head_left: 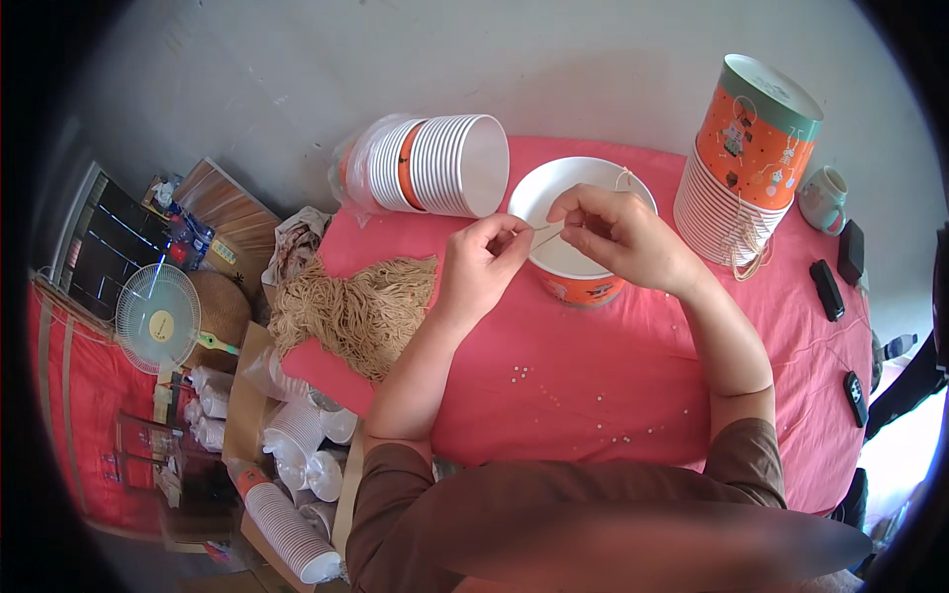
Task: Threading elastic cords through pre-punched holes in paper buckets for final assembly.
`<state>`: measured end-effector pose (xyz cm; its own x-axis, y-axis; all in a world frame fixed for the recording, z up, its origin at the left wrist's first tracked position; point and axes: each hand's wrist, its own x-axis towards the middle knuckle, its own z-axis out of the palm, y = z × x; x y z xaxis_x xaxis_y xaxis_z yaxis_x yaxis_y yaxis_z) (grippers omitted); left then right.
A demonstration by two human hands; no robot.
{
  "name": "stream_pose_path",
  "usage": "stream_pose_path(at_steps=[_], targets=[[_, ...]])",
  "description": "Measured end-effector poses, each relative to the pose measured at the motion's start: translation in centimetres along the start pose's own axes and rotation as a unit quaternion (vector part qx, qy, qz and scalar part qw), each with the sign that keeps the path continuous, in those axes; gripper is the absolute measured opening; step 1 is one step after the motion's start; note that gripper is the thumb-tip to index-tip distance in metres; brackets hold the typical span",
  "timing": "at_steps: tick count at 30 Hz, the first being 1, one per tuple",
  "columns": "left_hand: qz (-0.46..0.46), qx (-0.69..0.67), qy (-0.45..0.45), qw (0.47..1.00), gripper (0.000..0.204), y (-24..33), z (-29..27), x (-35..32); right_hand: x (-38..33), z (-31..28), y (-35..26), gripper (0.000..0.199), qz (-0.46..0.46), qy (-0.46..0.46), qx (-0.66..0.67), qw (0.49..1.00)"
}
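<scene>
both hands met above the paper bucket (578,277) that stood upright near the middle of the tabletop (613,385), which was covered in a pink cloth. the left hand (479,265) had its fingers (514,235) pinched narrow on one end of a thin pale string (547,231). the right hand (618,232) had its fingers (571,210) pinched on the other part of the same string, just beside the left, with a small loop of it curling up at the bucket's far rim. the string ran across the open white mouth of the bucket, between the two hands. the bucket was white inside and orange on the outside, and the hands covered its near rim.

left of the bucket a stack of white buckets (440,163) lay on its side in clear wrap, its open end facing the bucket and close to it. on the right a tall stack of orange buckets (746,158) stood upside down, with a few strings hanging against its lower edge. a heap of tan strings (356,306) lay on the left end of the tabletop, spilling over the edge. small white beads (603,420) were scattered on the cloth in front of the person. a mug (822,198) and dark remote-like things (828,289) sat at the far right. a small fan (158,318) stood on the floor to the left, near more stacked cups (287,529).
</scene>
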<state>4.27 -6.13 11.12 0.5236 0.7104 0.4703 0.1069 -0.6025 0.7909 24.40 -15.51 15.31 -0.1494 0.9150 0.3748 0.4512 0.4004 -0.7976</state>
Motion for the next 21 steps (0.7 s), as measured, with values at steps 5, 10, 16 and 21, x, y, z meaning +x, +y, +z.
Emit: stream_pose_path(at_steps=[5, 10, 16, 21], targets=[[0.012, -0.05, -0.042, 0.998, 0.007, 0.0, 0.0, 0.0, 1.1, 0.8, 0.7, 0.017, -0.078, 0.022, -0.056, 0.995], [-0.01, -0.109, -0.085, 0.99, 0.005, -0.4, -0.1, 0.1, 2.3, 1.7, 2.1, 0.017, -0.112, 0.075, -0.046, 0.99], [-0.148, -0.317, -0.112, 0.93, 0.01, -1.5, -0.9, 0.5, 2.0, 1.7, 2.2, 0.015, -0.133, 0.134, -0.148, 0.971], [-0.211, -0.396, -0.097, 0.888, 0.008, -1.7, -1.1, 0.9, 1.5, 1.8, 1.8, 0.016, -0.145, 0.094, -0.207, 0.963]])
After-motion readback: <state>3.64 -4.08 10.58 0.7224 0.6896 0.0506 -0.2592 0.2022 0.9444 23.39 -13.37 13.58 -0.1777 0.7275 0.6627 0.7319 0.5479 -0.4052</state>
